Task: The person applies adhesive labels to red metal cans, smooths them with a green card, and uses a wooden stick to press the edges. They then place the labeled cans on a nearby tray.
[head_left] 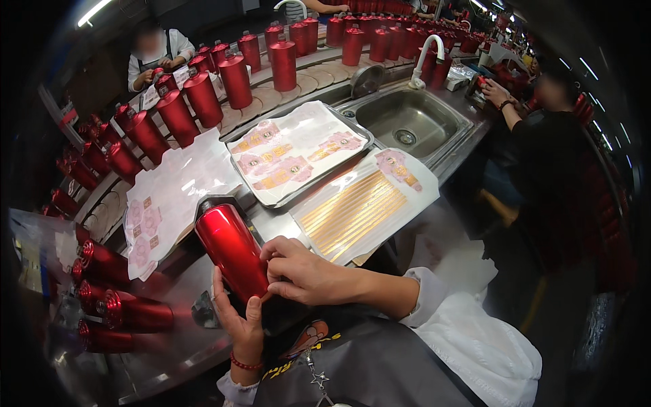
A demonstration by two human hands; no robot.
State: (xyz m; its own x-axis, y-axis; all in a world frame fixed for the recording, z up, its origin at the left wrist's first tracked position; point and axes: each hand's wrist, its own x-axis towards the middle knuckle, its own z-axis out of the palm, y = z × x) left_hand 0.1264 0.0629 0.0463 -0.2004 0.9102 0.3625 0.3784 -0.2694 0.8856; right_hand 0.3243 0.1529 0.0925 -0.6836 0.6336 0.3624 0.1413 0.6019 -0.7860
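Observation:
A glossy red bottle (230, 249) lies tilted in front of me, its far end at a dark holder (215, 202). My left hand (243, 331) cups its near end, the fingers along the left side and the thumb raised by the base. My right hand (305, 273) is closed in a pinch against the bottle's right side near the base. Whatever those fingertips hold, if anything, is too small or hidden to name. Just beyond the right hand lies a sheet of gold strips (356, 216) with one pink-and-gold decal at its far end.
A metal tray (272, 205) carries pink-and-gold decals on white paper. Left of it lies another decal sheet (178, 178). A sink (407, 122) with a white faucet (419, 64) is at the back. Red bottles (234, 81) line a curved conveyor; several more (139, 312) lie at left. Co-workers (542, 136) stand nearby.

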